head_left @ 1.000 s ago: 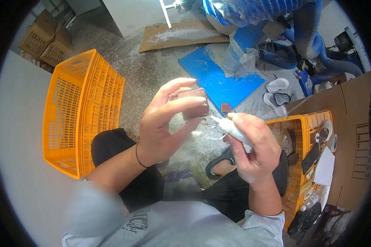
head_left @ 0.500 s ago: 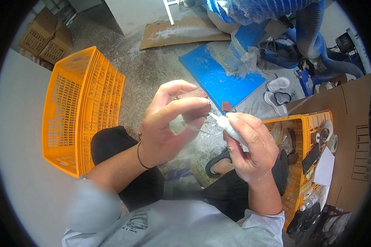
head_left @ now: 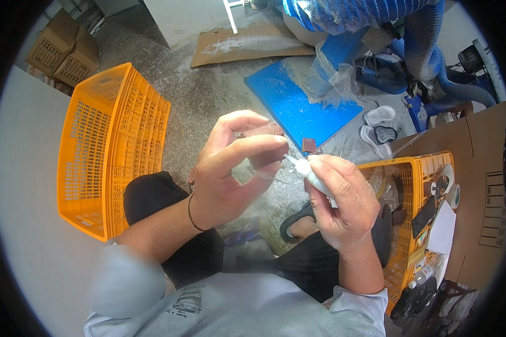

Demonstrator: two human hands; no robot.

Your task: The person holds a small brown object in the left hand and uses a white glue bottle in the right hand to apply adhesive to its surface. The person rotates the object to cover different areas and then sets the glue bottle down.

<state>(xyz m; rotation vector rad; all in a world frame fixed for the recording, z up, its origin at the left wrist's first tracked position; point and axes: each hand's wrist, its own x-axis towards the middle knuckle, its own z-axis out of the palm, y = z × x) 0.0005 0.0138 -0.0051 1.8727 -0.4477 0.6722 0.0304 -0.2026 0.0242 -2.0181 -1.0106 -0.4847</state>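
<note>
Between the thumb and fingers of my left hand (head_left: 230, 163) is a dark reddish-brown piece (head_left: 269, 156), partly covered by the fingers. Its exact kind does not show. My right hand (head_left: 346, 199) grips a small white squeeze bottle (head_left: 315, 175) with a thin nozzle. The nozzle tip points up and left and is at the edge of the brown piece; whether it touches cannot be made out. A thin clear strand hangs below, near the left thumb. Past the hands, a small brown square (head_left: 308, 145) lies at the near corner of a blue board (head_left: 303, 106).
Stacked orange crates (head_left: 109, 151) stand at the left. Another orange crate (head_left: 402, 224), with bags and scraps on it, is by my right leg. White shoes (head_left: 378, 132) rest beyond it. Blue dusty hoses (head_left: 421, 50) fill the far right. Flattened cardboard (head_left: 247, 45) lies at the back.
The bottle and my right hand have shifted very slightly. My left hand keeps its hold on the brown piece, almost still.
</note>
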